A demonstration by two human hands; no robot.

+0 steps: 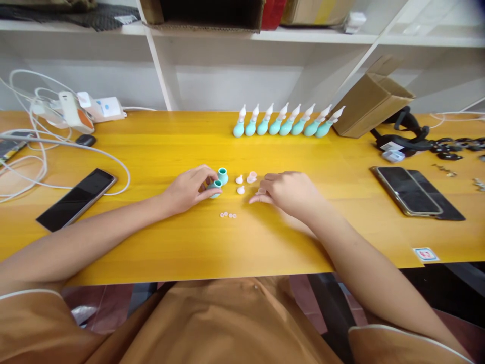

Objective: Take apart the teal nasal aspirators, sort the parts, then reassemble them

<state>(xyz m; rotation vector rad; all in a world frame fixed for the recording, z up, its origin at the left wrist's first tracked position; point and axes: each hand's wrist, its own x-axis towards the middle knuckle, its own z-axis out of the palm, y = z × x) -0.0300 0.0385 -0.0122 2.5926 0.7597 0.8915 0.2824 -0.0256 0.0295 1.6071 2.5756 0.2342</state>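
Note:
My left hand [187, 191] is closed, thumb and fingers round a small teal squeeze bulb [215, 186] with an open top. Touching or almost touching it is a second teal bulb [223, 177], standing upright with its mouth up. My right hand [290, 193] is closed in a pinch on a small pale pink collar [260, 191], mostly hidden by the fingers. Between the hands lie two small pale nozzle tips [239, 179] and a pale pink collar piece [251, 177]. Nearer me, several tiny pink rings [230, 216] form a row on the wooden table [197, 247].
Several assembled teal bulb aspirators [278, 126] with pale tips stand in a row at the back. A cardboard box [369, 103] and black straps [405, 134] are beyond them. Phones lie left [78, 199] and right [409, 189]. White cables [125, 167] loop at the left.

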